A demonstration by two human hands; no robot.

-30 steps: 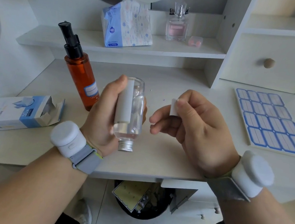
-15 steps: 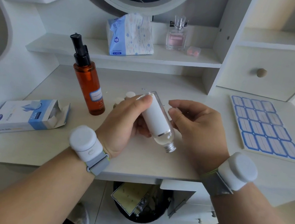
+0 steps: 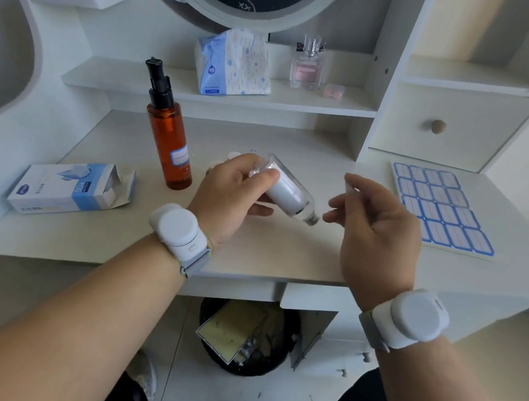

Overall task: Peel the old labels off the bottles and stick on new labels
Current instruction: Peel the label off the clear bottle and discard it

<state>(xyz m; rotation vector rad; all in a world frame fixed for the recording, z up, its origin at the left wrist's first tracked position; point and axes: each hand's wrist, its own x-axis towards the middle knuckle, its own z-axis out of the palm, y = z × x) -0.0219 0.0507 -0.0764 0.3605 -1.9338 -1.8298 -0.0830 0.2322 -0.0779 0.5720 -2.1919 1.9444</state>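
- The left hand [image 3: 230, 193] is wrapped around a small clear glass bottle with a white label and silver screw neck [image 3: 287, 193], thumb across the upper part of the label and fingers curled behind. It is held above the white desk top [image 3: 283, 249], neck tilted down toward the right hand, probably to present the label's side for picking.
- The right hand [image 3: 377, 221] sits just beside the bottle's neck, apart from it, fingers loosely curled. Something pale shows at the thumb tip (maybe a torn scrap of label; too blurred to tell).
- An amber pump bottle with a blue-bordered label [image 3: 168, 142] stands left of the hands, seemingly already relabelled.
- The sheet of blue-bordered blank labels [image 3: 438, 208] lies flat to the right, near the desk's front edge, with bare desk between it and the right hand.
- A black waste bin [image 3: 246, 338] sits under the desk edge, handy for scraps.
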